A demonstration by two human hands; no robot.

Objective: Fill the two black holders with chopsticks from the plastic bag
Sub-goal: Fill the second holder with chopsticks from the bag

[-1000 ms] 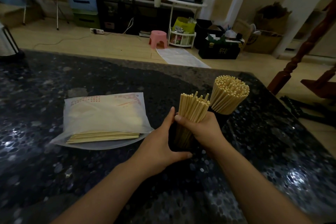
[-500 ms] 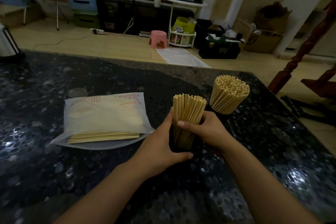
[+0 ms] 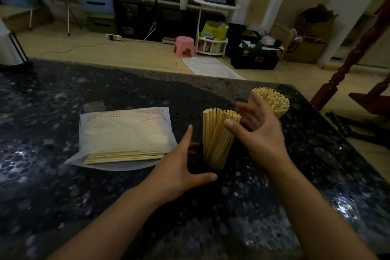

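Step in hand: settling a load of chopsticks into the near holder (image 3: 207,170), which is black and hard to pick out against the dark table (image 3: 63,207); only its lower front shows, between the two hands. The near bundle (image 3: 218,137) stands in it, fanned and leaning a bit, tips roughly level. Left hand (image 3: 179,172) is at the holder's left side, fingers straight and spread, thumb stretched along the front of the base; it looks to be steadying the holder, but whether the palm really touches it I cannot tell. Right hand (image 3: 256,131) is open with fingers spread wide and blurred, thumb tip just at the right side of the bundle, gripping nothing. The far bundle (image 3: 272,102) stands packed behind the right hand, its holder hidden, so that one looks full. The bag (image 3: 126,133) lies flat to the left on the table, well apart from the holders, with a thin row of sticks (image 3: 124,156) showing at its near edge. Judgement: one holder done, the near one partly filled (there looks to be room on its right side). Next move probably calls for reaching the free hand to the bag's open edge, pinching out a bunch of sticks lined up lengthwise, and dropping them upright into the near holder while the left keeps it from tipping.
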